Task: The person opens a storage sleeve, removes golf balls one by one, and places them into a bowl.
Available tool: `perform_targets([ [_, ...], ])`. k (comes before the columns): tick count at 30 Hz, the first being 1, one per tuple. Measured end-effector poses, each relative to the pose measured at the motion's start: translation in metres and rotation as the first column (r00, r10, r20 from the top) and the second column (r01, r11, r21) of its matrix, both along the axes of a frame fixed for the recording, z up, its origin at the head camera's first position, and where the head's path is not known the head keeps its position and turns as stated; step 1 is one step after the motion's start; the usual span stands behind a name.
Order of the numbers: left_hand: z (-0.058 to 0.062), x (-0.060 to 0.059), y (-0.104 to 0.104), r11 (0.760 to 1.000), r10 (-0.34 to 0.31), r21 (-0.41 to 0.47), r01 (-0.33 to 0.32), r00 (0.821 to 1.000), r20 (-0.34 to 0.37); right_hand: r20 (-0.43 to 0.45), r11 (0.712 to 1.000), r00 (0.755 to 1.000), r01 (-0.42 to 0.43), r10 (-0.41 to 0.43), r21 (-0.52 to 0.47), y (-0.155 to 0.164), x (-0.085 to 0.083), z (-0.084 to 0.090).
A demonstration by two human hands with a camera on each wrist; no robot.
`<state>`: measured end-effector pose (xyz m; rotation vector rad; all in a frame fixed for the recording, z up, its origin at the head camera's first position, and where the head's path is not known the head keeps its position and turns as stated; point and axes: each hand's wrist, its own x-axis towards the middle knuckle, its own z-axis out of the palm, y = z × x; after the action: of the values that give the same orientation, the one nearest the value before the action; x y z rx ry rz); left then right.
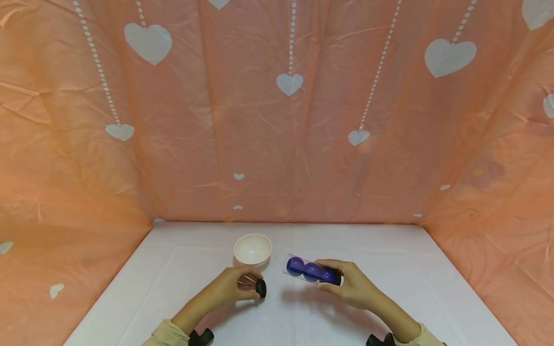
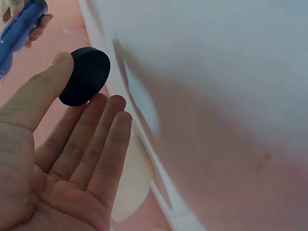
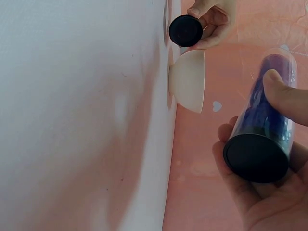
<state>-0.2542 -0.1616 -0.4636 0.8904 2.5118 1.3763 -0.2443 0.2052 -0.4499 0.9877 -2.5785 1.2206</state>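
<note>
Three blue balls [image 1: 311,270] sit inside the clear tube [image 1: 312,271] gripped by the right hand [image 1: 351,287]. Just left, the left hand [image 1: 229,287] pinches a black cap [image 1: 261,288], with the white bowl [image 1: 253,249] just beyond its fingertips.

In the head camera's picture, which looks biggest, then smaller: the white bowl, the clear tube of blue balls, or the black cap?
1. Clear tube, longest
2. White bowl, close to the tube in size, so unsure
3. Black cap, clearly smallest

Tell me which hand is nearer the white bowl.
Left. The left hand, pinching a black cap, sits just in front of the white bowl; the right hand holds the tube off to its right.
</note>
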Motion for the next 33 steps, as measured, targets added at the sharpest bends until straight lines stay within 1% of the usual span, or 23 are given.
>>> perform_targets([
  [7,-0.003,-0.001,-0.005,0.999,0.010,-0.045,-0.011,1.000,-0.007,0.029,1.000,1.000,0.013,-0.014,0.024,-0.001,0.000,0.001],
  [12,-0.002,-0.002,-0.008,0.998,0.007,-0.058,-0.007,1.000,-0.001,0.021,0.999,1.000,0.021,-0.022,0.038,-0.001,0.000,0.001],
  [16,-0.002,-0.002,-0.009,0.997,0.009,-0.078,-0.011,1.000,-0.025,0.018,0.999,1.000,0.016,-0.017,0.031,-0.002,-0.001,0.001],
  [21,0.000,0.000,-0.010,0.993,0.008,-0.113,-0.015,0.998,-0.064,0.009,1.000,1.000,0.006,-0.006,0.025,-0.002,-0.001,0.000],
  [29,0.003,0.005,-0.011,0.971,0.052,-0.227,-0.081,0.990,-0.130,0.023,1.000,1.000,0.006,-0.007,0.018,-0.003,-0.001,0.000],
  [33,0.003,0.007,-0.013,0.957,0.060,-0.270,-0.103,0.985,-0.164,0.021,1.000,1.000,0.006,-0.007,0.018,-0.004,-0.001,0.001],
])
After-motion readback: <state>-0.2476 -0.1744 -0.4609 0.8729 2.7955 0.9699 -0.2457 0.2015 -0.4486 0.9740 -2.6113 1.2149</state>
